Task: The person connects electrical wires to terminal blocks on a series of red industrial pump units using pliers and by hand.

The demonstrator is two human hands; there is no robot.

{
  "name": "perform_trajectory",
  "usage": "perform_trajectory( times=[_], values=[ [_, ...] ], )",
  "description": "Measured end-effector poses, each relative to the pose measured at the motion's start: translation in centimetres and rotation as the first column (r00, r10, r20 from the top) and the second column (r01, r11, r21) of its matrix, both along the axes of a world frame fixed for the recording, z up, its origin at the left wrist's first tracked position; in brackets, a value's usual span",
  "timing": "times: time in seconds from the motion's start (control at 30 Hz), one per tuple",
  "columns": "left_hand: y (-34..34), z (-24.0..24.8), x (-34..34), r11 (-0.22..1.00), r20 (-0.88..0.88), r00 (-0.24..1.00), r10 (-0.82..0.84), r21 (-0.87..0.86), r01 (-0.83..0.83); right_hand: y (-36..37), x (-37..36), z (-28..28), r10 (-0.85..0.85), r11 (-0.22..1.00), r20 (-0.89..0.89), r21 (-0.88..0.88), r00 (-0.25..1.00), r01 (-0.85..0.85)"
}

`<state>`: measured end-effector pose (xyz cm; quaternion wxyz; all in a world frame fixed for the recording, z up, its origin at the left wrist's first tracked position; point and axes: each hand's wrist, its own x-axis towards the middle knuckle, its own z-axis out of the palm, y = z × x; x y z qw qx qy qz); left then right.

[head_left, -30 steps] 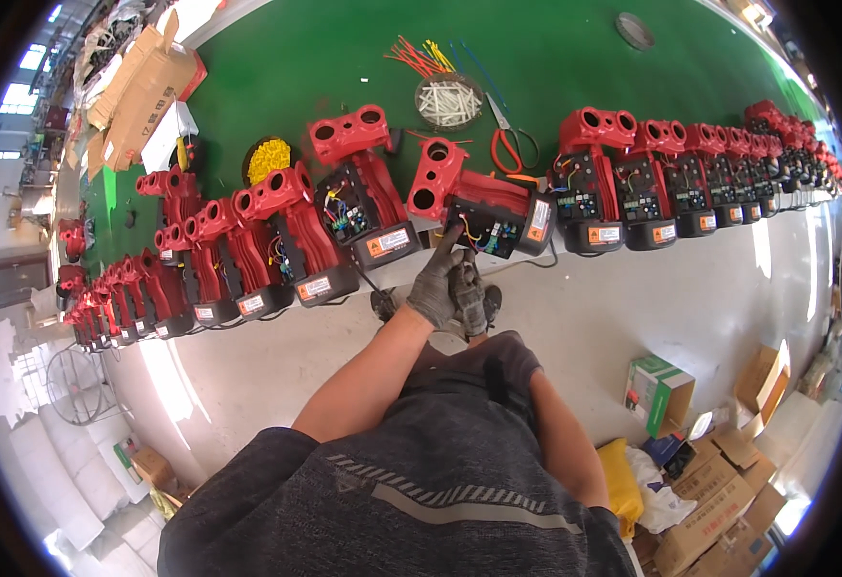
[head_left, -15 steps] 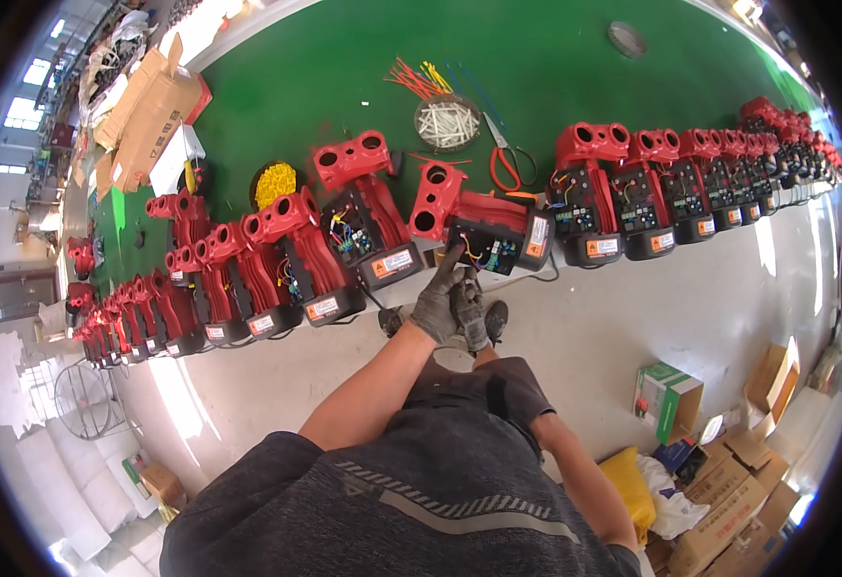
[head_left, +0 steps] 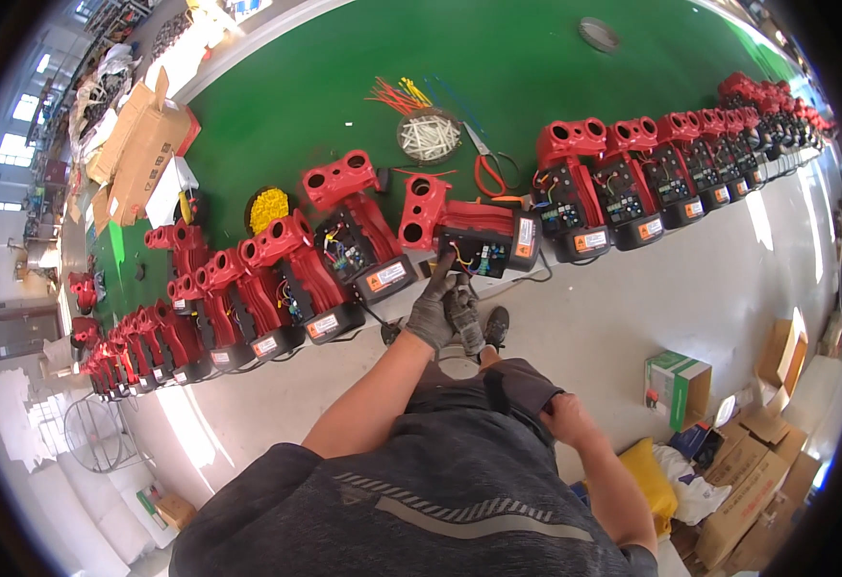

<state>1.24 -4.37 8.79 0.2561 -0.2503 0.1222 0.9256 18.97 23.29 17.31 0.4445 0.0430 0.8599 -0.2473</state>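
My left hand, in a grey work glove, is at the bench's near edge. It is closed on a second, loose grey glove that hangs down beside it. Its fingertips overlap the near edge of a red pump-like unit lying on its side. The open black box on that unit shows a circuit board and coloured wires. Bare, my right hand is at the side of my dark shorts; its fingers are mostly hidden at the cloth.
Similar red units line the green bench on both sides. Behind them are scissors, a dish of white sticks, red cable ties and yellow caps. Cardboard boxes stand on the floor at right.
My right hand, largely hidden at the shorts before, now shows more at their side. The view has shifted slightly. My left hand stays by the same unit with the loose glove.
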Motion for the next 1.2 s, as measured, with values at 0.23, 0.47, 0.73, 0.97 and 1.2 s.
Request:
perform_trajectory(
  times=[0.23,0.47,0.73,0.97,1.2],
  values=[
    [0.0,-1.3,-0.3,0.994,-0.041,0.998,-0.055,-0.095,0.051,0.5,4.4,-3.0,-0.062,0.993,-0.364,0.072,0.929,0.095],
    [-0.8,-1.3,-0.9,0.985,-0.118,0.989,-0.092,-0.154,0.073,3.6,1.4,-0.2,-0.563,0.781,-0.046,-0.358,0.825,0.512],
    [-0.3,-0.9,-0.8,0.968,-0.105,0.990,-0.093,-0.243,0.065,2.6,2.7,-2.9,-0.607,0.772,-0.189,-0.368,0.772,0.518],
    [-0.5,-1.1,-0.8,0.975,-0.122,0.988,-0.090,-0.214,0.063,1.9,0.5,-0.8,-0.602,0.797,-0.329,-0.300,0.728,0.524],
    [0.4,1.0,0.1,0.946,-0.125,0.975,-0.184,-0.290,0.142,-4.6,-8.9,3.2,-0.885,0.430,-0.152,-0.630,0.441,0.647]
  ],
)
